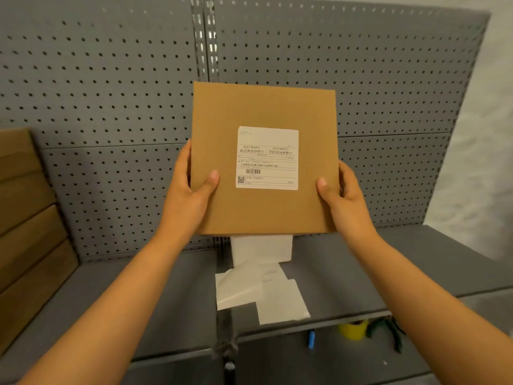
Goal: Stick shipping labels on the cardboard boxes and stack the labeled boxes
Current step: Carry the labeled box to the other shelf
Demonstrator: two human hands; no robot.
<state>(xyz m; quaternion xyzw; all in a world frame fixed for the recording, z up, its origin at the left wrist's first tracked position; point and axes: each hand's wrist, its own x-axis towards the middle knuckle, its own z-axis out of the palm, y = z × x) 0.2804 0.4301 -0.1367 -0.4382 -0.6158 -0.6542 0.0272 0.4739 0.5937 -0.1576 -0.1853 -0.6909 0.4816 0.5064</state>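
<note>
I hold a flat brown cardboard box (266, 107) up in front of the pegboard, its broad face toward me. A white shipping label (267, 158) with a barcode and a QR code is stuck near the middle of that face. My left hand (188, 187) grips the box's left edge with the thumb on the front. My right hand (342, 195) grips the right edge the same way. Below the box, loose white label sheets (261, 287) lie on the grey shelf (347, 273).
A stack of brown cardboard boxes (27, 218) stands at the left on the shelf. A grey pegboard (111, 79) forms the back wall. On a lower shelf at the right lie a yellow tape roll (352, 329), a blue pen (311, 339) and a dark green tool (385, 329).
</note>
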